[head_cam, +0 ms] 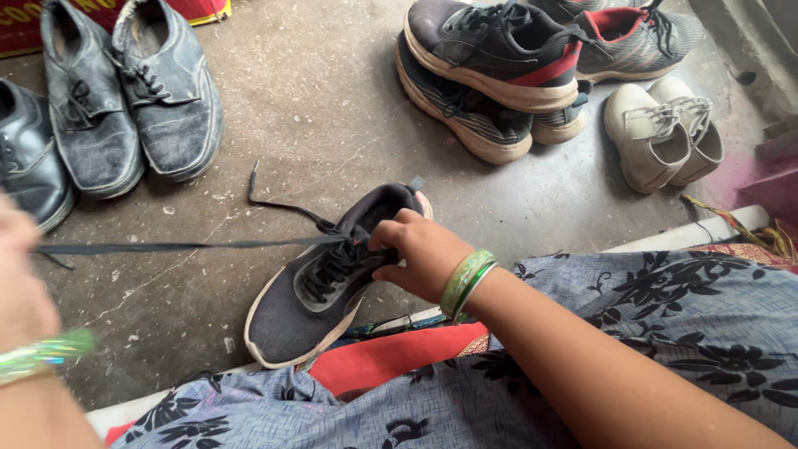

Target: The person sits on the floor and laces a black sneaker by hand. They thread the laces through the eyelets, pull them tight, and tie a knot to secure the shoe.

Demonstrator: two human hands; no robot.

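Black lace (191, 244) runs taut from our dark sneaker (320, 283) out to our left hand (21, 283), which is blurred at the frame's edge — we cannot tell how its fingers grip. Our right hand (420, 254) has its fingers curled closed on the shoe's collar, pinning it to the concrete floor (316, 108) just before our knees. Lower eyelets look laced; we judge the upper ones and the knot remain — one lace end (278, 199) lies loose.
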